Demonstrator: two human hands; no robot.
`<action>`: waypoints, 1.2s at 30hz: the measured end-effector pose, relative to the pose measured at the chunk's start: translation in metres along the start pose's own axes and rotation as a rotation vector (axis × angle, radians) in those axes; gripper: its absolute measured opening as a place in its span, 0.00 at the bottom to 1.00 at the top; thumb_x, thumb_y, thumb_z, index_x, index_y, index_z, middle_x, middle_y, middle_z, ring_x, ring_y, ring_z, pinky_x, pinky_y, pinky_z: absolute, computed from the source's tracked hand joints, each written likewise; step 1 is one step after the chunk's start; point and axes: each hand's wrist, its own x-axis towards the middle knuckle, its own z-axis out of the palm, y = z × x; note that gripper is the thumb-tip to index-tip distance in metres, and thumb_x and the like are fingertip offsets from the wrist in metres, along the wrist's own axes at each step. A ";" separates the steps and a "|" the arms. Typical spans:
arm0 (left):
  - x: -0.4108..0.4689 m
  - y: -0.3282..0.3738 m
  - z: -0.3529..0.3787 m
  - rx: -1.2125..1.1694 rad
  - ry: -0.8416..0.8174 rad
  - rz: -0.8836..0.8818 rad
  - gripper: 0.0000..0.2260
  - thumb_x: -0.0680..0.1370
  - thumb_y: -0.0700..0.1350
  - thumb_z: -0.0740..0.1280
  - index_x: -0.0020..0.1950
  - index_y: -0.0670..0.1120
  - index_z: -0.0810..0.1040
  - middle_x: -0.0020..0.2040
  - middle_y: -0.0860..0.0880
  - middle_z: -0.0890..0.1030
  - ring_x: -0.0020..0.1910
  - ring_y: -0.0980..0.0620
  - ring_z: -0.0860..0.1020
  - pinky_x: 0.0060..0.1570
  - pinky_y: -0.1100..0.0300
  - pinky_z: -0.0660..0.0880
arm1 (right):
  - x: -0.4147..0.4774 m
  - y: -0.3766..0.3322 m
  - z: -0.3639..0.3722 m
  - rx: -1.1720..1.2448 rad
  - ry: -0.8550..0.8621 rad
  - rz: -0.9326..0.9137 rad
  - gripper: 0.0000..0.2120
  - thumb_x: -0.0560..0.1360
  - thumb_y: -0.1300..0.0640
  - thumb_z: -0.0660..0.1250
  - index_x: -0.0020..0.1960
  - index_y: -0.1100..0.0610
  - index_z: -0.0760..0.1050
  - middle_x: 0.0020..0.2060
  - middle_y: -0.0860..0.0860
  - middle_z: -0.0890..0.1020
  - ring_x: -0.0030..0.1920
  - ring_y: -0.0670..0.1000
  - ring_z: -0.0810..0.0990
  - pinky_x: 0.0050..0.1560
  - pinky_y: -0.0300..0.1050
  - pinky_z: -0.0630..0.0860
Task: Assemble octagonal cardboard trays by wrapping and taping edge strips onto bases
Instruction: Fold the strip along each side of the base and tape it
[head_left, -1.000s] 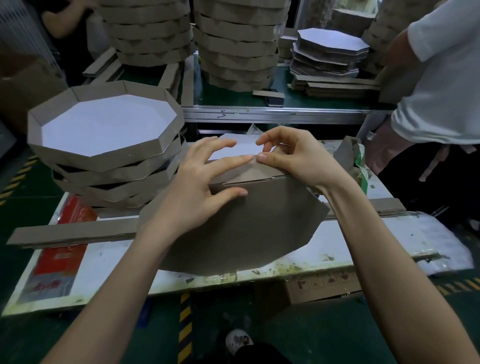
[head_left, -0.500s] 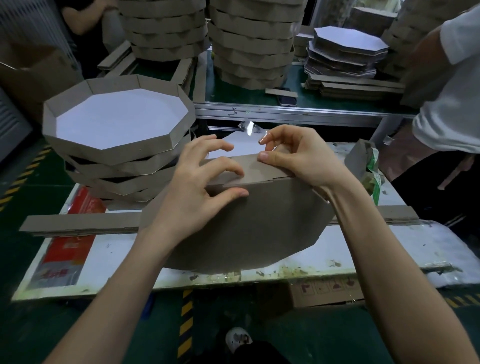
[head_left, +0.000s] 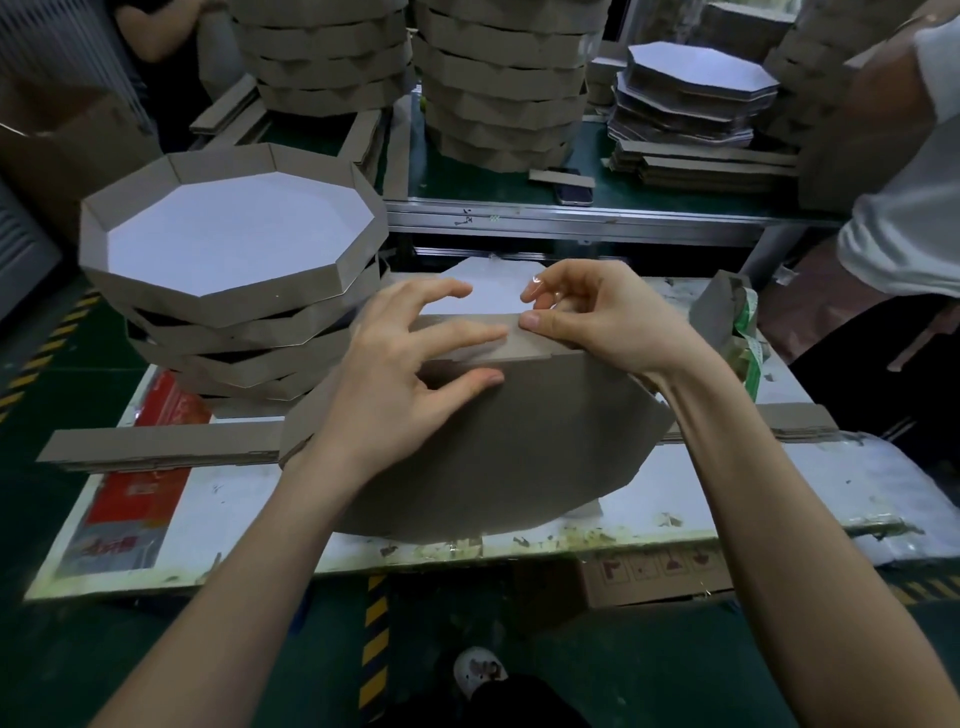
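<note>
We note tray (head_left: 519, 441) tilted on worktop (head_left: 779, 483), stack (head_left: 260, 309) at 10 o'clock. Left hand (head_left: 395, 384): fingers (head_left: 467, 338) spread, pressing strip (head_left: 522, 351). Right hand (head_left: 597, 317): fingers (head_left: 535, 322) pinched on strip's top edge.

The left hand (head_left: 395, 374) presses, right hand (head_left: 597, 317) pinches edge strip (head_left: 519, 348) against tilted base (head_left: 519, 447).

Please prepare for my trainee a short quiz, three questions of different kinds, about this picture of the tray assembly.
1. True or false: the near stack of finished trays stands on the worker's right.
2. The tray in work is tilted up on its edge. Which face does it show the camera? A: white inside. B: brown underside. C: a printed label.
3. Which hand pinches the top of the edge strip?

Key: 1 false, it stands on the left. 2 B. 3 the right hand.
</note>
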 end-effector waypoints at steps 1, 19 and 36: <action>0.001 0.001 0.000 0.000 -0.021 0.008 0.14 0.73 0.49 0.74 0.59 0.53 0.83 0.66 0.48 0.74 0.68 0.47 0.68 0.66 0.43 0.67 | -0.002 0.000 0.000 0.016 0.013 0.009 0.07 0.74 0.59 0.75 0.47 0.50 0.79 0.38 0.47 0.80 0.31 0.41 0.73 0.34 0.31 0.71; 0.001 0.011 0.000 -0.028 -0.013 -0.015 0.24 0.72 0.47 0.76 0.67 0.49 0.77 0.66 0.49 0.75 0.66 0.52 0.72 0.67 0.53 0.69 | -0.013 -0.007 0.004 0.043 0.145 -0.024 0.07 0.73 0.60 0.76 0.46 0.52 0.79 0.37 0.45 0.78 0.29 0.39 0.68 0.37 0.32 0.68; 0.004 0.015 0.005 -0.035 -0.087 -0.064 0.11 0.76 0.46 0.72 0.58 0.53 0.83 0.63 0.48 0.80 0.62 0.46 0.74 0.62 0.41 0.69 | -0.030 -0.037 0.015 -0.147 0.499 -0.111 0.09 0.79 0.55 0.68 0.44 0.56 0.85 0.31 0.42 0.82 0.33 0.36 0.77 0.37 0.28 0.70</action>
